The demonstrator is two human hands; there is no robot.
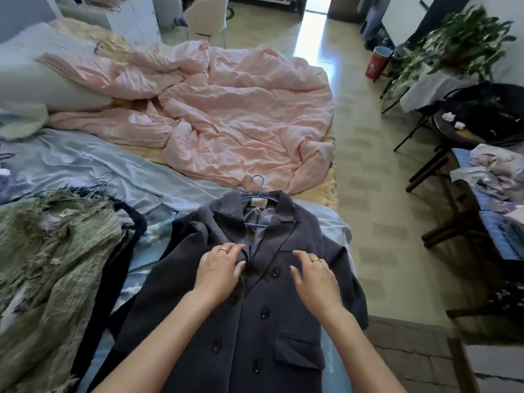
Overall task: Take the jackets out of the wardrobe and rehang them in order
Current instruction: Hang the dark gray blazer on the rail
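A dark grey double-breasted jacket [269, 302] lies face up on the bed, on a blue hanger [259, 185] whose hook pokes out past the collar. My left hand [219, 269] pinches the edge of the left lapel near the top button. My right hand [313, 272] rests on the right front panel with its fingers slightly bent, holding nothing. A green fringed jacket [48, 265] lies to the left over a dark garment [119, 268].
A crumpled pink duvet [226, 109] covers the far half of the bed, and a light blue sheet [85, 168] lies under the clothes. Chairs with piled clothes [487, 177] and a potted plant [459, 41] stand on the right across the tiled floor.
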